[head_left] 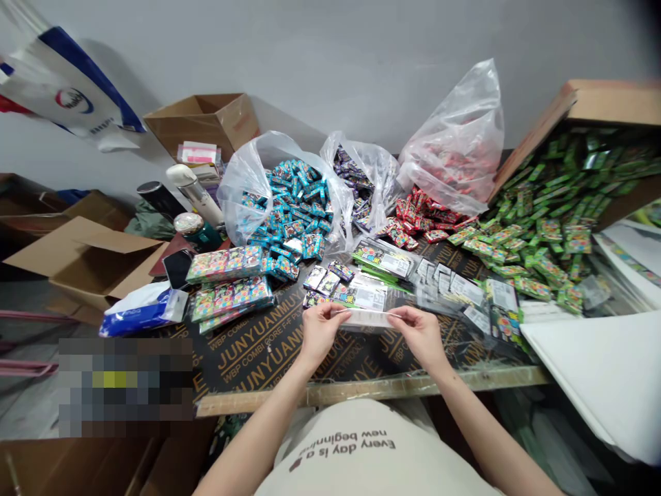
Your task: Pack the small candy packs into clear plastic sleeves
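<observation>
Both my hands hold one clear flat packet (368,318) just above the dark printed board (258,344). My left hand (319,331) pinches its left end, my right hand (421,332) pinches its right end. Right behind the packet lie more clear packets with printed cards (382,260) and a few loose purple sachets (323,279). To the left sit stacks of filled colourful packets (227,263). Behind them an open plastic bag holds blue sachets (289,207), a second bag holds purple sachets (356,180), and a third holds red sachets (454,165).
Green sachets (542,227) spill from a tipped cardboard box (593,103) at the right. A white sheet (604,372) lies at the near right. Open cardboard boxes (87,265), a tissue pack (139,310), bottles (193,193) and a phone (178,267) crowd the left. A wooden strip (372,389) edges the board.
</observation>
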### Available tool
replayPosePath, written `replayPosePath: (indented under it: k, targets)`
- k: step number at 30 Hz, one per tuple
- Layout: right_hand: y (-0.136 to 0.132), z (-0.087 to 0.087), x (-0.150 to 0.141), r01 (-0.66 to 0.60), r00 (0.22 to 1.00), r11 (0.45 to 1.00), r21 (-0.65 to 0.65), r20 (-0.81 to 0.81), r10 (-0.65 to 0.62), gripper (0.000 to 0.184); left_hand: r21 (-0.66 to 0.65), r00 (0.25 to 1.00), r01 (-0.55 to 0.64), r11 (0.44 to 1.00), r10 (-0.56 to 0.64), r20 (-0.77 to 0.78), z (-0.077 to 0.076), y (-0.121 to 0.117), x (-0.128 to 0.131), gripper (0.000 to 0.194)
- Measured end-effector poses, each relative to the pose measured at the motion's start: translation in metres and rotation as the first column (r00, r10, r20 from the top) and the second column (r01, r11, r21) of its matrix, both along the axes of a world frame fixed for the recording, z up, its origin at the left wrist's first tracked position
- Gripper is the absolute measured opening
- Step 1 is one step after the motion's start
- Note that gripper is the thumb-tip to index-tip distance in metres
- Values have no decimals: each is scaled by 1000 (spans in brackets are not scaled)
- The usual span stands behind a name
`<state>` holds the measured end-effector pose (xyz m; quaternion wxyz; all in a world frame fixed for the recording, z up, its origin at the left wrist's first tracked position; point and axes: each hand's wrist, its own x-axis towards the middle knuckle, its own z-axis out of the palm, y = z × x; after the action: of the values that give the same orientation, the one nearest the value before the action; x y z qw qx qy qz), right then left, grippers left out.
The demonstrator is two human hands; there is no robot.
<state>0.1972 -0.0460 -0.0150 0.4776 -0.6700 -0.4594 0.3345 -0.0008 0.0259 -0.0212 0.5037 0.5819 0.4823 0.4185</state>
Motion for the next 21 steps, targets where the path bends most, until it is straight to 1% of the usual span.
replayPosePath:
  k: [2, 3, 4, 5, 7, 8, 9, 10, 11, 12, 13, 14, 15, 16, 17, 18, 19, 20, 21]
  targets:
    - [-2, 2, 4, 17, 981, 997, 69, 192, -30, 19, 70, 996, 24, 997, -18, -84, 0, 2, 3, 15]
    - [-3, 2, 6, 13, 970, 995, 94, 240, -36, 20, 90, 993, 42, 995, -32, -112, 0, 3, 4, 14]
    - [-4, 1, 7, 3, 969, 995, 100, 246, -28, 21, 94, 991, 67, 993, -55, -124, 0, 4, 6, 14]
    - [-5, -1, 8, -9, 976, 996, 85, 215, -9, 22, 73, 989, 99, 992, -90, -119, 1, 5, 8, 15]
    - [-6, -8, 11, -46, 993, 999, 19, 108, 44, 26, -54, 976, 201, 978, -205, -69, 0, 7, 13, 20]
    - [-6, -11, 15, -68, 995, 998, -16, 75, 69, 29, -138, 961, 266, 954, -274, -35, -1, 7, 16, 23]
    - [-6, -14, 21, -83, 993, 996, -40, 83, 86, 31, -216, 942, 328, 920, -336, -2, -3, 8, 18, 25]
    - [-7, -16, 31, -79, 985, 996, -52, 147, 85, 33, -281, 923, 375, 883, -384, 25, -7, 8, 20, 28]
    - [-8, -18, 46, -41, 963, 997, -60, 265, 56, 35, -330, 911, 401, 854, -410, 47, -11, 8, 22, 30]
    - [-10, -19, 64, 33, 907, 997, -71, 422, 0, 37, -367, 906, 412, 834, -419, 65, -17, 8, 23, 32]
    - [-14, -20, 85, 135, 807, 988, -79, 586, -63, 41, -397, 904, 416, 818, -421, 78, -22, 8, 26, 35]
    - [-19, -22, 107, 268, 667, 960, -87, 736, -119, 47, -422, 899, 423, 802, -429, 86, -29, 9, 29, 36]
    - [-26, -24, 130, 397, 529, 910, -117, 840, -123, 60, -439, 891, 436, 786, -445, 89, -35, 9, 33, 37]
    - [-34, -27, 151, 480, 448, 856, -191, 892, -53, 77, -449, 880, 452, 771, -468, 82, -40, 8, 39, 37]
    - [-42, -31, 169, 511, 428, 808, -295, 902, 59, 88, -452, 868, 466, 761, -493, 65, -45, 8, 46, 36]
    - [-49, -36, 183, 512, 422, 769, -382, 892, 163, 93, -448, 858, 472, 759, -512, 37, -50, 7, 55, 33]
    - [-55, -41, 193, 500, 413, 746, -439, 878, 240, 93, -439, 854, 466, 768, -520, -1, -53, 5, 64, 30]
    - [-59, -47, 199, 480, 405, 737, -475, 866, 294, 89, -429, 854, 451, 783, -518, -48, -57, 4, 74, 27]
    - [-62, -51, 202, 461, 396, 740, -489, 860, 322, 83, -414, 853, 428, 804, -510, -108, -59, 4, 84, 24]
